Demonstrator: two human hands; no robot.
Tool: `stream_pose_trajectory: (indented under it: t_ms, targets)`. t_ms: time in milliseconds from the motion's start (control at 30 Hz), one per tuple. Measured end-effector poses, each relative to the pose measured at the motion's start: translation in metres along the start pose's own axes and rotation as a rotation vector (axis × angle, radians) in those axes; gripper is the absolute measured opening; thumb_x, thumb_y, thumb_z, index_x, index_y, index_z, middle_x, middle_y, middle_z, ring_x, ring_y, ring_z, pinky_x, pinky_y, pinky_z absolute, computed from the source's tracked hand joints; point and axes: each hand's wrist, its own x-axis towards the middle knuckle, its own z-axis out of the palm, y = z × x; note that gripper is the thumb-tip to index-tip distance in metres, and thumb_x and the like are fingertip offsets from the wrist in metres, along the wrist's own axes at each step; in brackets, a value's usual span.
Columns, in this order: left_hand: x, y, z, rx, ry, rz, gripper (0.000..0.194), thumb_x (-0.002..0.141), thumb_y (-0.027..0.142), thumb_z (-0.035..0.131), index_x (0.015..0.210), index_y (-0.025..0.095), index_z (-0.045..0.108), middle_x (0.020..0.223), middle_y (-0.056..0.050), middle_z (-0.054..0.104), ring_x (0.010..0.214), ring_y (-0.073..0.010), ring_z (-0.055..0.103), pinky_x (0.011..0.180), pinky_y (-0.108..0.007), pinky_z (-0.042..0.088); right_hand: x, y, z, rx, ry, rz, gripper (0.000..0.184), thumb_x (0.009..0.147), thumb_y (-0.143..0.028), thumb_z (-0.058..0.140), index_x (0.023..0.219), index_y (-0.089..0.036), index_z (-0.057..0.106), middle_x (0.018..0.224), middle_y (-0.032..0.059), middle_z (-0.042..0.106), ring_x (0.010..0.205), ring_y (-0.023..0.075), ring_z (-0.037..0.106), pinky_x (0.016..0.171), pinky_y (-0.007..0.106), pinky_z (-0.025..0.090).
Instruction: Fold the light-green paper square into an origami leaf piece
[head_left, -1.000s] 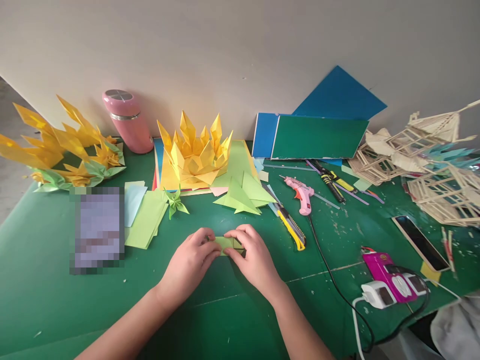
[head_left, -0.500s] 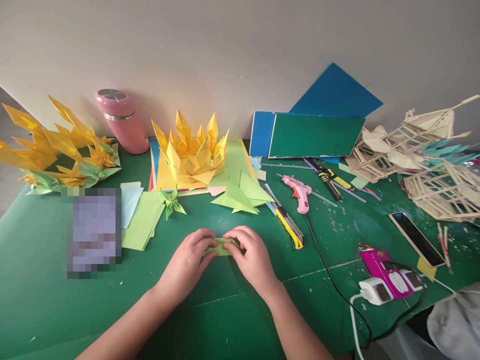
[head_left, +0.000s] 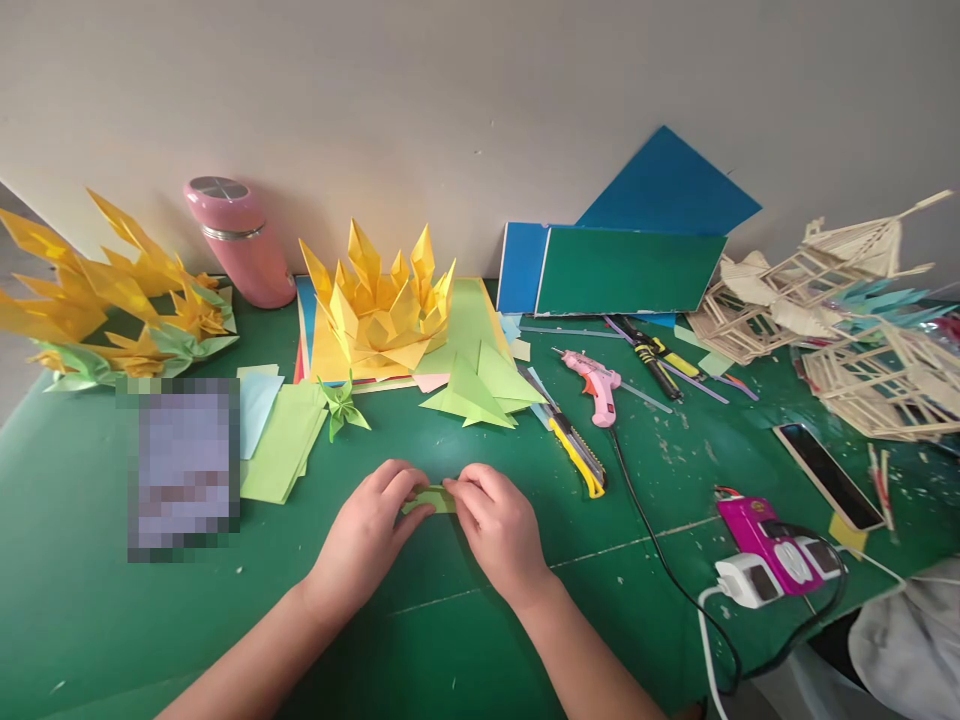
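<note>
A small folded strip of light green paper (head_left: 433, 500) lies low over the table between my two hands. My left hand (head_left: 373, 530) pinches its left end with thumb and fingers. At the right end, my right hand (head_left: 496, 525) has its fingers bent and pressed on the paper; the fingertips partly hide that end. Beyond my hands sit folded green paper triangles (head_left: 480, 392) and a small green paper star shape (head_left: 343, 408). A stack of green paper sheets (head_left: 281, 445) lies to the left.
A yellow paper lotus (head_left: 386, 310) stands on coloured sheets at the back. Rightward are a yellow utility knife (head_left: 576, 457), a pink glue gun (head_left: 592, 385) with a trailing cord, a purple power strip (head_left: 776, 545), a phone (head_left: 829, 475) and stick models (head_left: 870, 375). A pink flask (head_left: 244, 245) stands back left.
My right hand's fingers have drawn closer together, with the thumb now tucked behind them at the paper's right end. My left hand keeps its pinch. The view has shifted slightly.
</note>
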Motion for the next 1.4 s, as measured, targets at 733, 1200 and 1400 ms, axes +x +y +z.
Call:
stream_pose_trajectory:
  t_ms: [733,1200,1400]
  targets:
    - [-0.011,0.001,0.002,0.227,-0.009,0.200,0.030,0.094,0.013,0.035,0.089,0.018,0.065,0.091,-0.006,0.066,0.082,-0.0178,0.063,0.077,-0.031,0.057,-0.004,-0.004,-0.008,-0.092,-0.061,-0.102,0.037,0.097,-0.012,0.033,0.099,-0.013,0.070,0.078,0.0095,0.066,0.071,0.0195,0.059,0.059,0.031,0.050]
    - [-0.010,0.001,0.002,0.387,0.018,0.275,0.046,0.098,0.019,0.022,0.089,0.016,0.067,0.091,-0.008,0.068,0.083,-0.0171,0.065,0.078,-0.030,0.058,-0.014,0.001,-0.009,0.027,0.022,-0.128,0.033,0.095,-0.009,0.037,0.113,-0.014,0.064,0.091,0.0096,0.068,0.086,0.0203,0.059,0.072,0.033,0.054]
    - [-0.008,0.003,0.000,0.308,0.020,0.222,0.042,0.097,0.018,0.028,0.083,0.017,0.067,0.088,-0.006,0.066,0.080,-0.0156,0.064,0.075,-0.028,0.058,-0.012,0.005,-0.008,0.162,0.041,-0.036,0.027,0.093,-0.012,0.045,0.110,-0.018,0.065,0.089,0.0083,0.066,0.083,0.0193,0.060,0.070,0.032,0.054]
